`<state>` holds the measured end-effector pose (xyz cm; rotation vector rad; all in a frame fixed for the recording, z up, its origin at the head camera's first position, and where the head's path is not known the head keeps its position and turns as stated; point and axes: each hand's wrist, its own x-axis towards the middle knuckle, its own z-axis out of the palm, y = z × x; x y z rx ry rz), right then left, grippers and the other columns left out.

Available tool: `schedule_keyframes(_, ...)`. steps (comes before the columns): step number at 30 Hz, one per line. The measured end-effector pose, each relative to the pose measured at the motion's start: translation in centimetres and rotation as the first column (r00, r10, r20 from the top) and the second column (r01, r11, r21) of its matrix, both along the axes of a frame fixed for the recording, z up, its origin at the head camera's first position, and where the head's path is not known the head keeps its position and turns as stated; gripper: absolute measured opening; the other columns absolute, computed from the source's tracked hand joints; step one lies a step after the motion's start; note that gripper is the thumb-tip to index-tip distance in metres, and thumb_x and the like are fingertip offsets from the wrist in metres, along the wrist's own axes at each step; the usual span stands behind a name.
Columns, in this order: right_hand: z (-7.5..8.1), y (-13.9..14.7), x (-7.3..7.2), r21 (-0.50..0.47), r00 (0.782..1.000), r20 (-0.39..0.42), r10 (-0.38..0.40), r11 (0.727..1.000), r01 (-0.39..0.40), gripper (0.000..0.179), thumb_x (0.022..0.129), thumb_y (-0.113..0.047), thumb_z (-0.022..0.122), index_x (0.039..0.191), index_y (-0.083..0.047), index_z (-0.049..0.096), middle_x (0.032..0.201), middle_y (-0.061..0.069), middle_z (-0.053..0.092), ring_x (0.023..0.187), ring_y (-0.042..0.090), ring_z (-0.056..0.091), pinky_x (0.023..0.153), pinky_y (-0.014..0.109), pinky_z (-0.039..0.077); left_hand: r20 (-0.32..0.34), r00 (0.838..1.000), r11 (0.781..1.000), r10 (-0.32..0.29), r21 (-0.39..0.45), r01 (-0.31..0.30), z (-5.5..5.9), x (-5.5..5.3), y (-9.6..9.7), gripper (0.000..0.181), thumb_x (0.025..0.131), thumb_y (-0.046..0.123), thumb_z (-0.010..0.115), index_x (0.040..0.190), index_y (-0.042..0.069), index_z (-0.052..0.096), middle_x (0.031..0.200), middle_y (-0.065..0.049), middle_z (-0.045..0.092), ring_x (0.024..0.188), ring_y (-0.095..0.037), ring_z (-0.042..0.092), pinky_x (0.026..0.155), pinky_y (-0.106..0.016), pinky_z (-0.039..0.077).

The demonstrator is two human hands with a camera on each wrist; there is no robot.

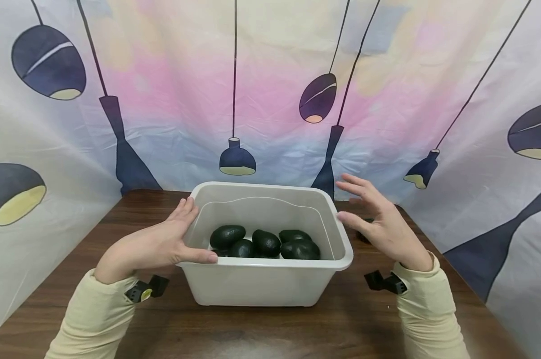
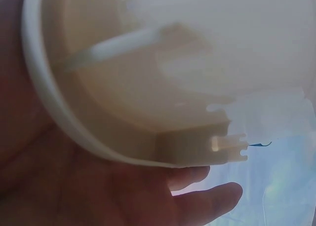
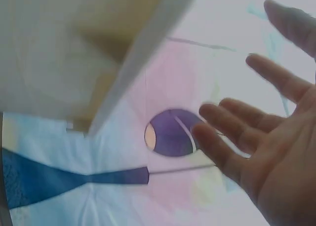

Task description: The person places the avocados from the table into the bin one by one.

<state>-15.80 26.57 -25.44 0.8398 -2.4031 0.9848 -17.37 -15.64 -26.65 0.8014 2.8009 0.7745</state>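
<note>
A white plastic bin (image 1: pixel 259 284) stands on the table with several dark green avocados (image 1: pixel 267 243) lying in its bottom. My left hand (image 1: pixel 155 247) rests on the bin's left front corner. Its thumb lies along the front rim, and the fairly straight fingers touch the left rim. In the left wrist view the palm and fingers lie against the underside of the bin's rim (image 2: pixel 64 127). Beside the right rim is my right hand (image 1: pixel 382 224), its fingers spread and holding nothing. The right wrist view shows a gap between these fingers and the bin (image 3: pixel 44 58).
A small dark object (image 1: pixel 364 233) sits on the table right of the bin, mostly hidden behind my right hand. The brown wooden table (image 1: pixel 252 334) meets a cloth backdrop (image 1: pixel 185 89) printed with lamps at the back and both sides.
</note>
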Motion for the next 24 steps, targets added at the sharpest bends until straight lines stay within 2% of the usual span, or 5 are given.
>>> schedule_keyframes(4,-0.2,1.6,-1.0,-0.032,0.992,0.009,-0.129,0.991,0.129,0.056,0.093,-0.016,0.068,0.144,-0.025,0.047,0.152,-0.006,0.036,0.128,0.020,0.048,0.101,0.037,0.043,-0.005,1.000,1.000,-0.003,0.005,0.003,0.1,-0.1,0.0,0.122,0.076,0.065,0.071,0.154,-0.003,0.007,0.158,-0.026,-0.010,0.145,-0.040,-0.013,0.110,-0.064,0.010)
schedule_keyframes(7,-0.8,3.1,-2.2,-0.048,0.970,0.039,-0.238,0.970,0.240,0.055,0.094,-0.025,0.066,0.145,-0.017,0.046,0.152,0.004,0.035,0.134,0.029,0.041,0.103,0.051,0.038,-0.002,1.000,1.000,-0.005,0.014,0.005,0.1,-0.1,0.1,0.122,0.076,0.064,0.071,0.153,-0.004,0.007,0.158,-0.027,-0.010,0.145,-0.040,-0.013,0.110,-0.064,0.010)
schedule_keyframes(15,-5.9,7.0,-6.7,0.071,0.870,0.158,-0.467,0.884,0.462,0.072,0.097,-0.043,0.058,0.148,0.001,0.034,0.150,0.031,0.024,0.136,0.052,0.022,0.101,0.068,0.027,0.004,1.000,1.000,0.003,0.008,-0.003,-0.1,0.1,-0.1,0.123,0.076,0.064,0.072,0.152,-0.008,0.008,0.157,-0.029,-0.009,0.145,-0.041,-0.012,0.110,-0.064,0.011)
schedule_keyframes(21,-9.6,8.6,-9.0,0.259,0.765,0.318,-0.560,0.827,0.498,0.086,0.096,-0.046,0.058,0.151,0.007,0.018,0.152,0.039,0.005,0.135,0.061,0.004,0.097,0.078,0.013,-0.002,1.000,1.000,-0.006,0.015,0.006,-0.1,0.2,-0.1,0.121,0.076,0.064,0.071,0.153,-0.005,0.008,0.158,-0.028,-0.009,0.145,-0.040,-0.012,0.109,-0.064,0.011)
schedule_keyframes(24,-10.9,9.0,-9.6,0.313,0.747,0.364,-0.556,0.829,0.464,0.090,0.095,-0.044,0.059,0.152,0.007,0.012,0.153,0.039,-0.003,0.137,0.060,-0.001,0.096,0.080,0.010,-0.009,1.000,1.000,-0.005,0.010,0.006,0.0,0.2,0.0,0.120,0.077,0.064,0.071,0.153,-0.004,0.008,0.157,-0.028,-0.009,0.145,-0.040,-0.012,0.110,-0.064,0.011)
